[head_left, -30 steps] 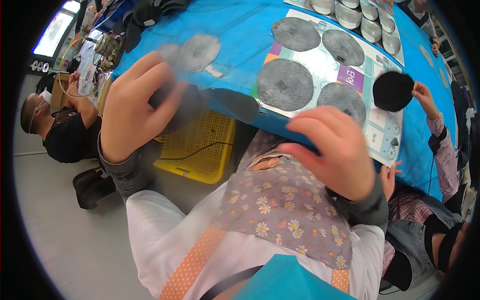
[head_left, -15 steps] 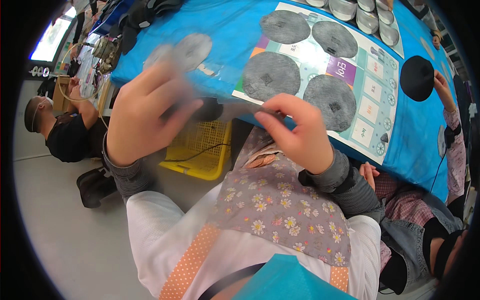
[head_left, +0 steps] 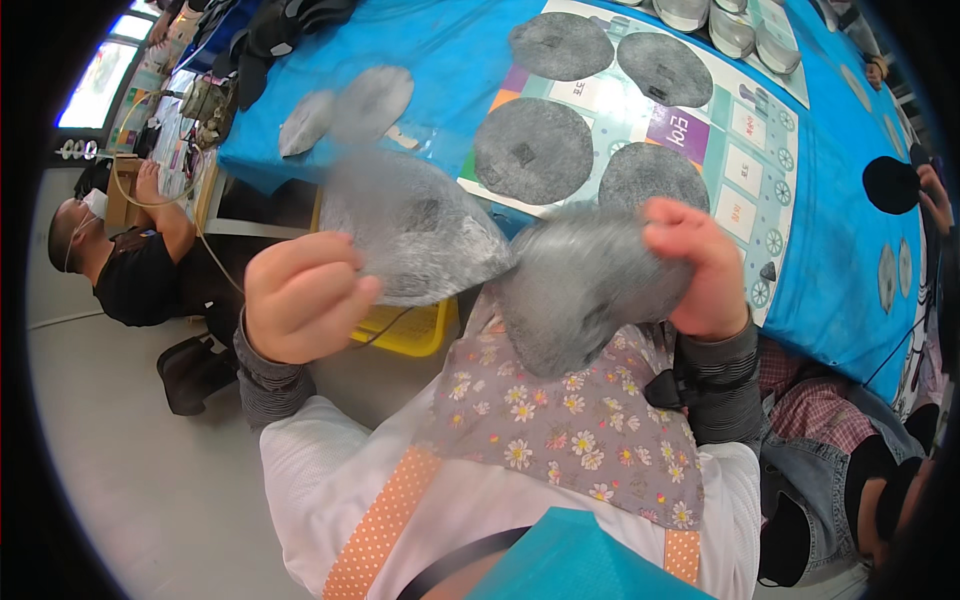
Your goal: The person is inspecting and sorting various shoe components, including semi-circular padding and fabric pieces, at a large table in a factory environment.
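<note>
My left hand (head_left: 305,295) is closed on the edge of a thin grey fuzzy round pad (head_left: 430,235), which is spread out beyond the fingers and blurred by motion. Between thumb and fingers, my right hand (head_left: 705,270) grips a second grey round pad (head_left: 560,300), its face tilted toward me. The two pads meet at their inner edges above my lap; whether they are joined there I cannot tell. More such pads, several with a dark square at the middle, lie on a printed board (head_left: 690,135), one of them (head_left: 532,150) just beyond my hands.
On the blue-covered table, two grey pads (head_left: 372,103) lie left of the board. Black items (head_left: 270,45) are heaped at the far left, silvery rounded pieces (head_left: 730,35) at the back. A yellow basket (head_left: 425,330) stands below. At right, another person's hand holds a black disc (head_left: 890,185).
The pads between my hands, earlier seen edge-on and blurred, now show their broad faces. My right hand has moved right and my left hand lower. The other person's black disc has shifted right.
</note>
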